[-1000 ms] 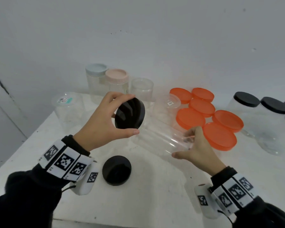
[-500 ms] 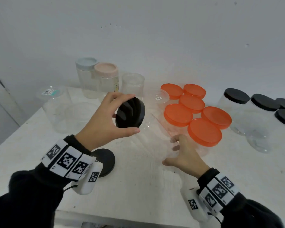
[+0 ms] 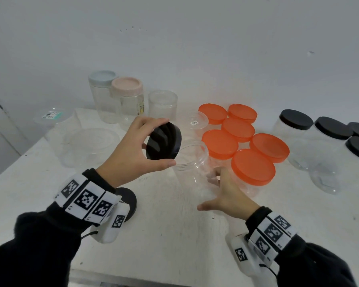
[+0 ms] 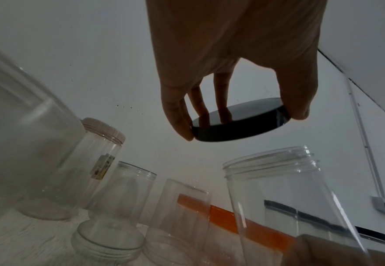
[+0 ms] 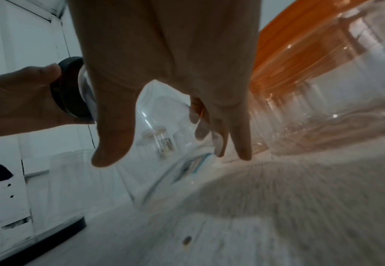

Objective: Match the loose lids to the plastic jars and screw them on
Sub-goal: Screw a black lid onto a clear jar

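My left hand [image 3: 167,141] pinches a black screw lid [image 3: 161,141] by its rim, tilted on edge, just left of the open mouth of a clear plastic jar [image 3: 192,162]. In the left wrist view the lid [image 4: 239,124] hangs above and left of the jar's threaded neck [image 4: 271,162], not touching it. The jar stands on the white table [image 3: 174,235]. My right hand [image 3: 206,190] is spread at its lower part, with straight fingers against the far side and the thumb apart on the near side. A second black lid [image 3: 130,200] lies on the table under my left wrist.
Several orange-lidded jars [image 3: 253,166] crowd right behind the clear jar. Black-lidded jars [image 3: 296,120] stand far right. Blue-lidded [image 3: 103,78] and pink-lidded [image 3: 127,87] jars and an open clear jar [image 3: 163,102] stand at the back. Wide clear containers [image 3: 91,141] sit at the left.
The clear jar went from lying slanted in my right hand's grip to standing on the table, and the right hand's fingers straightened. My left hand kept the black lid beside the jar's mouth.
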Available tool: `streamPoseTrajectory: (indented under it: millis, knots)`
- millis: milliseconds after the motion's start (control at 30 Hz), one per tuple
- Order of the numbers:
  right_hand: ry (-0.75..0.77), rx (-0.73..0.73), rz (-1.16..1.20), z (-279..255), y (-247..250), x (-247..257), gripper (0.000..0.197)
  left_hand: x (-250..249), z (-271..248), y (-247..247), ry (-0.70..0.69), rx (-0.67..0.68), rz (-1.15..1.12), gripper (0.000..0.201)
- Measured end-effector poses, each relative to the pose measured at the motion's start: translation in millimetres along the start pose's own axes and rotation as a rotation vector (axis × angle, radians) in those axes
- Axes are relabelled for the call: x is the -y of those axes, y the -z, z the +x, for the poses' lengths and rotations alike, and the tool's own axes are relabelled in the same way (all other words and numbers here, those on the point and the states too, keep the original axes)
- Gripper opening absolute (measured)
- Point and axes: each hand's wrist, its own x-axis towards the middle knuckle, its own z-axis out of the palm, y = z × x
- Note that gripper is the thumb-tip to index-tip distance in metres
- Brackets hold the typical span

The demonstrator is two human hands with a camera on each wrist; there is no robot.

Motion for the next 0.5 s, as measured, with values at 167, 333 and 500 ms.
streamPoseTrajectory:
  millis: [167,333,500]
  knots:
    - [0.009,-0.010,0.037,5.9,5.1,-4.6,0.104,1.4,5.3,-5.7,-0.001,0.022,-0.007,0.083]
    - [-0.010,0.043,0.098,8.0,7.3,-10.4,0.106,3.5,10.7,-12.5,0.001,0.056,-0.009,0.084]
    - [-0.016,0.066,0.122,8.9,6.4,-11.8,0.105,3.9,16.3,-19.9,-0.016,0.096,0.002,0.082]
